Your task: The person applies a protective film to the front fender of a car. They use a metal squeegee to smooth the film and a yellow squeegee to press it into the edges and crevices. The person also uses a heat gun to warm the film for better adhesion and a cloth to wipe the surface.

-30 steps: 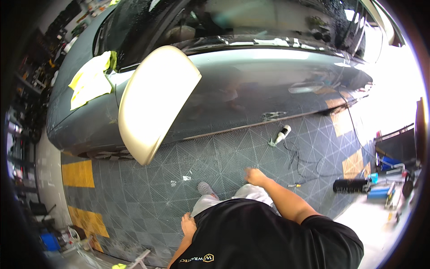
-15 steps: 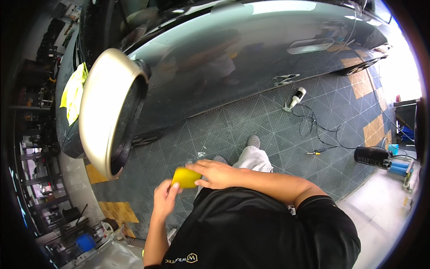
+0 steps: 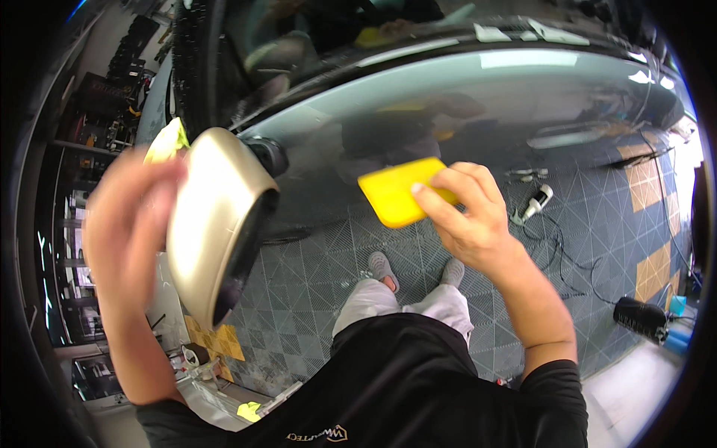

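In my right hand (image 3: 470, 216) is a flat yellow squeegee (image 3: 390, 196), gripped by thumb and fingers and held out over the floor in front of the dark grey car door (image 3: 314, 157). My left hand (image 3: 131, 213) is raised and smeared by motion at the outer side of a champagne-coloured side mirror (image 3: 205, 201), its fingertips close to a yellow-green cloth (image 3: 168, 138) behind the mirror. Whether those fingers grip anything cannot be made out. The mirror juts out from the door, its dark face toward my right.
A white spray bottle (image 3: 539, 200) and cables lie on the grey tiled floor (image 3: 582, 224). A black cylinder (image 3: 638, 317) with blue items stands at the right. Dark shelving (image 3: 119, 97) lines the left edge. A tape roll (image 3: 196, 355) is at lower left.
A second ago both hands were low by my body; half a second ago they were together on the squeegee. They have risen and separated, the right keeping it, the left moving to the mirror.
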A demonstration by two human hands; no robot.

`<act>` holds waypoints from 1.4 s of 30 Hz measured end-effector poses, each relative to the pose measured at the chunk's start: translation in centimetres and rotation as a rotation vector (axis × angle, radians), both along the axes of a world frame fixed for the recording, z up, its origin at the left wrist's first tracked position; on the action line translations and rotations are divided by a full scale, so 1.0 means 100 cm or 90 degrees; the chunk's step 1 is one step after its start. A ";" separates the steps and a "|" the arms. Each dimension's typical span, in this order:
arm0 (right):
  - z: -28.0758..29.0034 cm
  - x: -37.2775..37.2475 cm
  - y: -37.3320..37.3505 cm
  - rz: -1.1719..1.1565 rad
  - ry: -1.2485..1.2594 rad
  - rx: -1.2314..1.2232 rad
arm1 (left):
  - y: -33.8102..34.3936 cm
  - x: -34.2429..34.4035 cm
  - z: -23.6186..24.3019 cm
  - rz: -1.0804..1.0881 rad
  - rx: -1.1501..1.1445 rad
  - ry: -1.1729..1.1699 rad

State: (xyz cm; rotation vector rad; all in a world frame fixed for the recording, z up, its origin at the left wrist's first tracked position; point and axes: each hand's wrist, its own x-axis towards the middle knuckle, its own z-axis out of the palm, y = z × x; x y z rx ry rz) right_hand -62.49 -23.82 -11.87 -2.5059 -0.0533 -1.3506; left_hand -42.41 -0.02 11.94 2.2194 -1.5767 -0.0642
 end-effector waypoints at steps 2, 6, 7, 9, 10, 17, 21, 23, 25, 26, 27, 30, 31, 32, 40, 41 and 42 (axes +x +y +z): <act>0.018 0.040 -0.002 0.028 0.016 -0.155 | -0.027 0.076 0.000 0.056 0.034 -0.059; 0.007 0.116 0.003 0.100 -0.043 -0.256 | -0.050 0.151 -0.023 0.020 0.236 -0.099; 0.007 0.124 0.006 0.114 -0.025 -0.254 | -0.055 0.159 -0.034 0.027 0.269 -0.066; 0.012 0.142 0.000 0.108 -0.005 -0.278 | -0.065 0.170 -0.040 0.010 0.260 0.005; 0.011 0.147 0.000 0.108 0.012 -0.282 | -0.069 0.173 -0.043 -0.007 0.269 0.012; 0.040 0.179 0.002 0.147 0.047 -0.225 | -0.080 0.175 -0.040 0.022 0.395 -0.014; 0.064 0.192 0.007 0.239 0.199 0.137 | -0.062 0.188 -0.043 0.076 0.390 -0.043; 0.062 0.201 0.009 0.266 0.258 0.164 | -0.060 0.194 -0.044 0.092 0.389 -0.005; 0.063 0.216 0.016 0.268 0.266 0.128 | -0.061 0.190 -0.039 0.137 0.385 0.051; 0.066 0.222 0.018 0.269 0.276 0.119 | -0.060 0.191 -0.040 0.137 0.368 0.061; 0.069 0.227 0.020 0.269 0.286 0.109 | -0.057 0.192 -0.042 0.136 0.352 0.072; 0.078 0.244 0.029 0.251 0.254 0.059 | -0.043 0.199 -0.048 0.120 0.240 0.095; 0.080 0.249 0.032 0.243 0.251 0.038 | -0.038 0.200 -0.051 0.110 0.192 0.103; 0.080 0.254 0.037 0.236 0.234 -0.001 | -0.033 0.201 -0.053 0.113 0.150 0.100; 0.080 0.250 0.036 0.262 0.201 0.032 | -0.004 0.194 -0.056 0.059 0.121 0.204; 0.086 0.240 0.028 0.293 0.204 0.090 | -0.003 0.198 -0.053 0.023 0.143 0.197; 0.087 0.227 0.015 0.282 0.172 0.026 | -0.001 0.203 -0.059 -0.001 0.133 0.249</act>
